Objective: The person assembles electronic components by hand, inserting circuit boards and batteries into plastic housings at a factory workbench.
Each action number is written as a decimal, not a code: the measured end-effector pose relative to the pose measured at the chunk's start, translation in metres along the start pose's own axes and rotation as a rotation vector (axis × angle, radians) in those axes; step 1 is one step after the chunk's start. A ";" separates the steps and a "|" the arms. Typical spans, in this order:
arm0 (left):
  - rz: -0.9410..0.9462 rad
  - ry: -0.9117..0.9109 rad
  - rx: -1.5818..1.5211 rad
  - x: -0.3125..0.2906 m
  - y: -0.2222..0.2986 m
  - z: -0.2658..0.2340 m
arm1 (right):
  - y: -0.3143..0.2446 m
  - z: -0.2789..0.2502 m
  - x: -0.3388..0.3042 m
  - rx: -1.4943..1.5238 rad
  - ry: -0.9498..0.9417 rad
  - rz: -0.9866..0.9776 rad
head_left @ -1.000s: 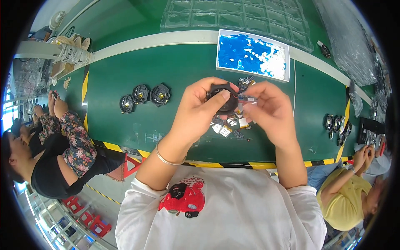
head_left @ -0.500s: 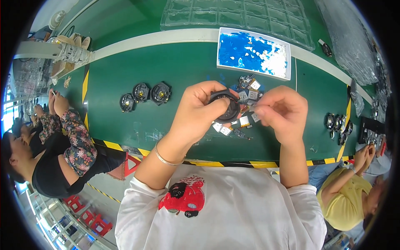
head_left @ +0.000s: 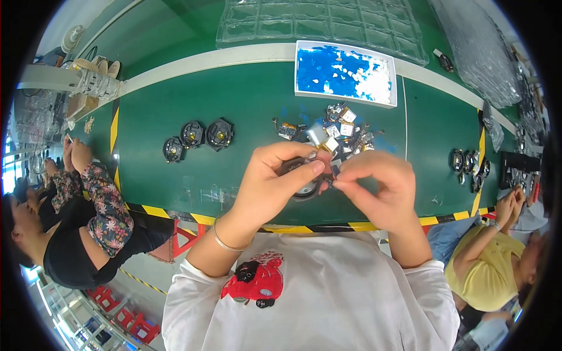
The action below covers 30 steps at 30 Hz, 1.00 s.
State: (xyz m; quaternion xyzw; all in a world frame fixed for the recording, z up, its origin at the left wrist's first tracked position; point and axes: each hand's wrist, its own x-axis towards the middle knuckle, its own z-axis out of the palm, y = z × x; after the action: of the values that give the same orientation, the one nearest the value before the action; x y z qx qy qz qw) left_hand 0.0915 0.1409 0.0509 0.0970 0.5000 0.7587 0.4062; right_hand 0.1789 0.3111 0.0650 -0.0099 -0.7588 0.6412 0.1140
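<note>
My left hand (head_left: pixel 270 182) is closed around a black round housing (head_left: pixel 305 192), its thumb lying across the top. Just beyond the thumb tip, a silver-and-white flat piece (head_left: pixel 319 137), like a small battery pack, sticks up; its lower end is hidden by the fingers. On the right, thumb and forefinger of my right hand (head_left: pixel 379 182) pinch a small dark part (head_left: pixel 335 170) close to the housing's edge. Past both hands spreads a loose pile of small battery packs and circuit pieces (head_left: pixel 346 130).
Three black round assemblies (head_left: pixel 192 134) stand left on the green table (head_left: pixel 252 117). A white box (head_left: pixel 345 100) with blue and white contents sits behind the pile, below a clear compartment tray (head_left: pixel 322 26). More assemblies (head_left: pixel 468 162) lie right. People (head_left: pixel 88 216) work at both sides.
Both hands have come nearer to my body, and the housing has tilted. More of the pile shows beyond them. The silver-and-white piece now stands up by my left thumb.
</note>
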 end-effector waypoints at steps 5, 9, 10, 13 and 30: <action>-0.146 0.052 -0.058 -0.011 -0.022 -0.004 | 0.011 0.010 -0.018 -0.108 -0.017 -0.066; -0.257 -0.194 0.049 -0.022 -0.025 -0.010 | 0.023 0.000 -0.037 0.297 -0.135 0.294; -0.262 -0.196 0.046 -0.023 -0.025 -0.010 | 0.026 -0.001 -0.042 0.496 -0.068 0.430; -0.326 -0.047 -0.022 -0.022 -0.024 -0.013 | 0.046 -0.007 -0.057 -0.188 0.038 0.150; -0.227 0.021 -0.078 -0.006 -0.007 0.003 | 0.014 0.011 -0.018 -0.371 0.219 -0.142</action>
State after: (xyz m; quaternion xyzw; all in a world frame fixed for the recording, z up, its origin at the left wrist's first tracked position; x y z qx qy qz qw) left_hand 0.1005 0.1403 0.0483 0.0160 0.4821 0.7277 0.4875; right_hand 0.1925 0.3003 0.0469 -0.0465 -0.8456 0.4761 0.2368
